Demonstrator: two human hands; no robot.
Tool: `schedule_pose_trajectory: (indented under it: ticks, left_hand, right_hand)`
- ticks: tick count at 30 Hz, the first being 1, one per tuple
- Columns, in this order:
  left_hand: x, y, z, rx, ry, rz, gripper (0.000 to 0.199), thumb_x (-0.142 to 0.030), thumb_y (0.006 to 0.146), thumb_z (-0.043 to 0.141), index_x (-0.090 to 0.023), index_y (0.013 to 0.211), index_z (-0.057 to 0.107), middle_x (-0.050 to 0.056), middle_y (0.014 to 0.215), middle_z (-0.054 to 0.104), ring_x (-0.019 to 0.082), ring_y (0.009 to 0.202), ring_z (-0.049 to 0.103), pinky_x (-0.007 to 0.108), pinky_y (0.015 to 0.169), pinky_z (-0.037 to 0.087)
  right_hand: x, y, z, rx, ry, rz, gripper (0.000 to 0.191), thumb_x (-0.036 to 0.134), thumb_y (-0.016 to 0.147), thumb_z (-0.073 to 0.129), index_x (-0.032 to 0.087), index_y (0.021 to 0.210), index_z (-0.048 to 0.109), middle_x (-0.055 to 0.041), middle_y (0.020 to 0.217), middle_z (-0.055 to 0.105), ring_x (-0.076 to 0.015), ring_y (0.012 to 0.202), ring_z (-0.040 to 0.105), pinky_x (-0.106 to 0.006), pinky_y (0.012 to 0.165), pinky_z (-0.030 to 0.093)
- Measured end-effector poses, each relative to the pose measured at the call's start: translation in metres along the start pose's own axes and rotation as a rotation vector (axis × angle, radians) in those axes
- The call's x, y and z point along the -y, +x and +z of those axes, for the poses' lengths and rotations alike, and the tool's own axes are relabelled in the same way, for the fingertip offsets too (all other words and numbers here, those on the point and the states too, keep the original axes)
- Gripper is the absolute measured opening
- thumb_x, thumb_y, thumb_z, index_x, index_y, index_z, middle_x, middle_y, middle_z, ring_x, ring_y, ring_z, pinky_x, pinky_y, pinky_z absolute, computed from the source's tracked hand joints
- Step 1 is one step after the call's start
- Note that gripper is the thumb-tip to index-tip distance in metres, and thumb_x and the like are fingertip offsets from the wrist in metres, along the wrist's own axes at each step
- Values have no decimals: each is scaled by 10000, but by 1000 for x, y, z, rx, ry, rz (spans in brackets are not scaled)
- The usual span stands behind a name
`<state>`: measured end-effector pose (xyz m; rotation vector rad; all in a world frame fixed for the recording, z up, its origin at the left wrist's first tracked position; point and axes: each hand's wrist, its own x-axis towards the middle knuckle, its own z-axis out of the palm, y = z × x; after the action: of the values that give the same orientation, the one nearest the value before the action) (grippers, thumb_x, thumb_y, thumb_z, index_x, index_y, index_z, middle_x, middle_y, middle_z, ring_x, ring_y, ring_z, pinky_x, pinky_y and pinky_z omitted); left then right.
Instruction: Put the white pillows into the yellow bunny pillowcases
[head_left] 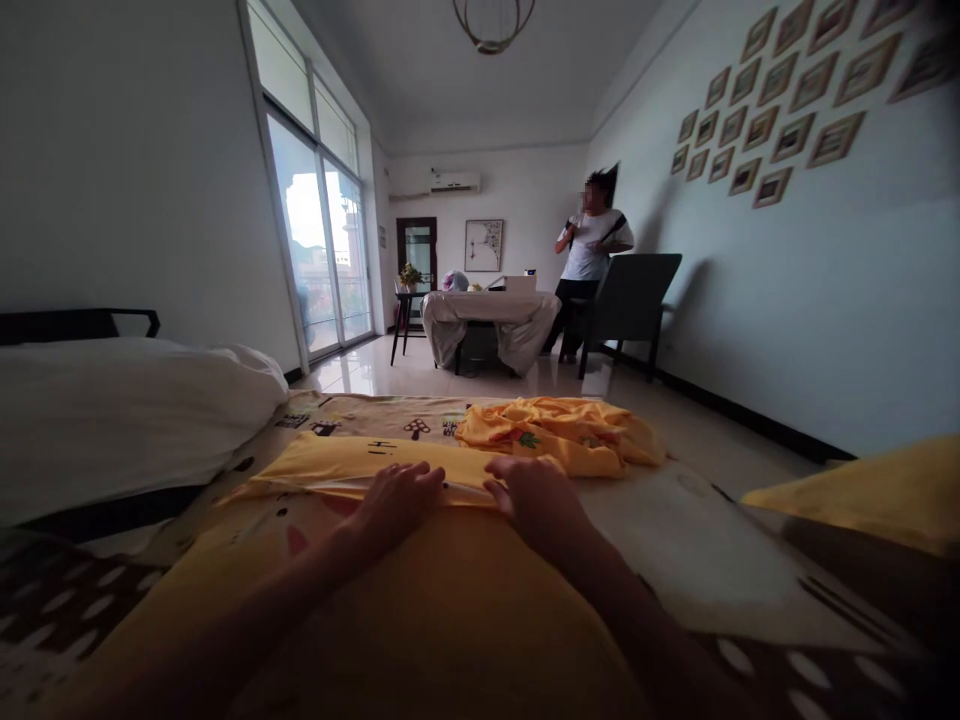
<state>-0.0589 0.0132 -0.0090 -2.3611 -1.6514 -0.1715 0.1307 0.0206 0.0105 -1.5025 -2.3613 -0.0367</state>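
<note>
- Touching the yellow cloth: left hand, fingers loosely bent, grip unclear.
- Meeting its folded edge: right hand, thumb and fingers slightly parted, grip unclear.

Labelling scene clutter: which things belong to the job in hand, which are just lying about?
Job, likely:
yellow fabric, under left hand and right hand
crumpled orange cloth beside it, perhaps

Lying about, seemingly:
white bundle
draped table
dark chair

yellow cloth, mushroom-printed beige sheet, white wall
</note>
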Motion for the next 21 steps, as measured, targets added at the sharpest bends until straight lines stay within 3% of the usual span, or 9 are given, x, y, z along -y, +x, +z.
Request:
schedule_pose_trajectory:
  ticks: [5,8,10,12,18,21]
  left_hand:
    - [8,2,6,-65,-31,-4,164,-164,909,432,-208,917,590,42,854,656,224,842,655,305,722,447]
    - [23,-4,8,-45,-35,-7,91,-212,819,621,-205,896,574,39,869,657,236,850,649,294,699,433]
    - [36,-11,9,-32,-59,-40,361,-326,639,812,-202,858,554,28,865,653,254,824,643,280,644,411]
    - [48,-19,12,-58,-108,-64,529,-474,503,869,-202,810,533,13,841,645,251,795,637,268,606,383]
    - [59,-39,25,-203,-113,0,647,-724,458,736,-195,771,532,16,787,619,242,797,608,308,706,397]
    - [60,-49,29,-247,-81,-5,493,-599,601,766,-192,754,534,12,777,618,230,776,595,323,710,394]
  right_hand:
    - [31,25,42,-33,36,-3,148,202,854,563,158,861,704,-93,902,704,-216,873,636,-300,741,389]
    - [28,20,68,-79,73,-2,197,146,881,499,181,834,687,-54,872,685,-170,852,612,-260,725,378]
    - [24,15,81,-160,122,-5,204,120,888,477,180,829,662,-47,852,666,-165,839,589,-253,728,371]
    - [20,12,92,-256,180,-17,208,100,893,447,170,803,621,-53,822,640,-168,806,565,-253,714,366]
    - [23,-2,121,-422,200,-121,193,124,915,367,183,792,503,-31,728,579,-145,643,536,-238,587,319]
    - [22,-12,126,-440,158,-179,160,256,927,458,192,784,491,5,657,570,-126,559,527,-234,531,275]
